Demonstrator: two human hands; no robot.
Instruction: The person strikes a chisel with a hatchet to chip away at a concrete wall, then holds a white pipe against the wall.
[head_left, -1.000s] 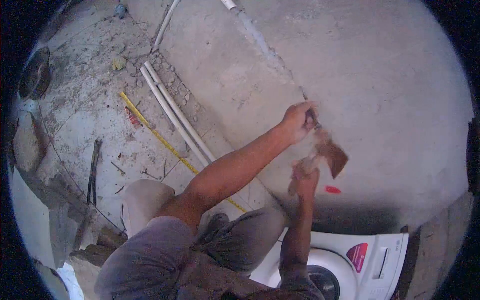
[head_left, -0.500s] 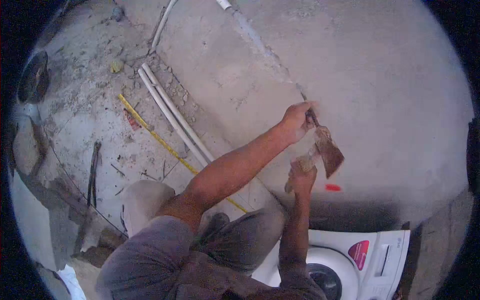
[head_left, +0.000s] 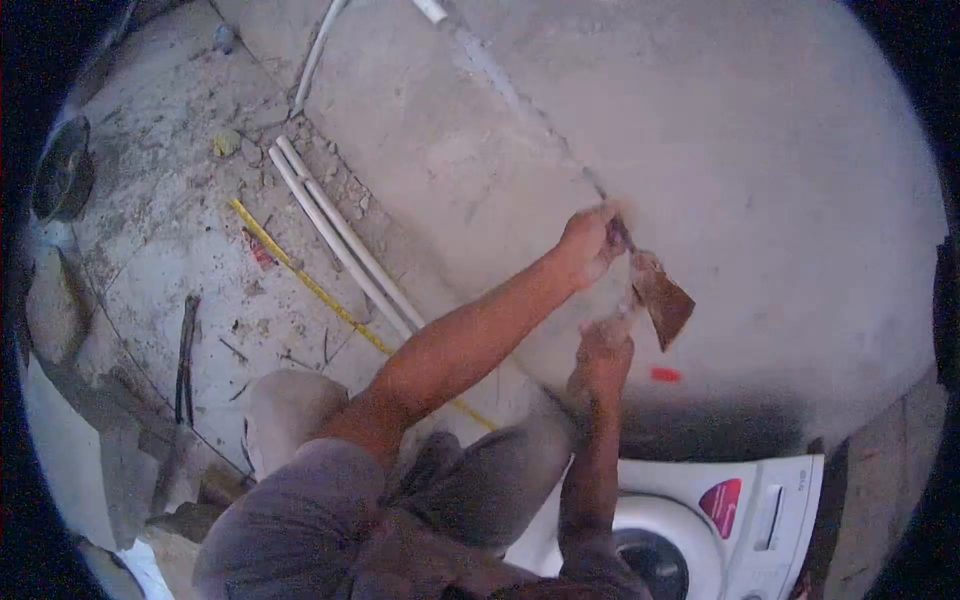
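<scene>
My left hand (head_left: 588,238) is closed around a thin dark chisel (head_left: 621,236) whose tip is set against the grey cement wall (head_left: 760,150), at the lower end of a narrow groove (head_left: 520,100) cut in it. Just below, my right hand (head_left: 604,350) grips the short wooden handle of a hammer. Its rusty brown head (head_left: 662,302) is up beside the chisel's end. A small red mark (head_left: 665,375) sits on the wall below the hammer head.
Two white pipes (head_left: 340,235) and a yellow tape measure (head_left: 300,275) lie on the rough floor to the left. A dark bar (head_left: 186,355) lies further left. A white washing machine (head_left: 740,520) stands at the lower right, under my right arm.
The hammer head, blurred and lower a second ago, now sits sharper and slightly higher beside the chisel. My left hand stays on the chisel; the view has drifted slightly.
</scene>
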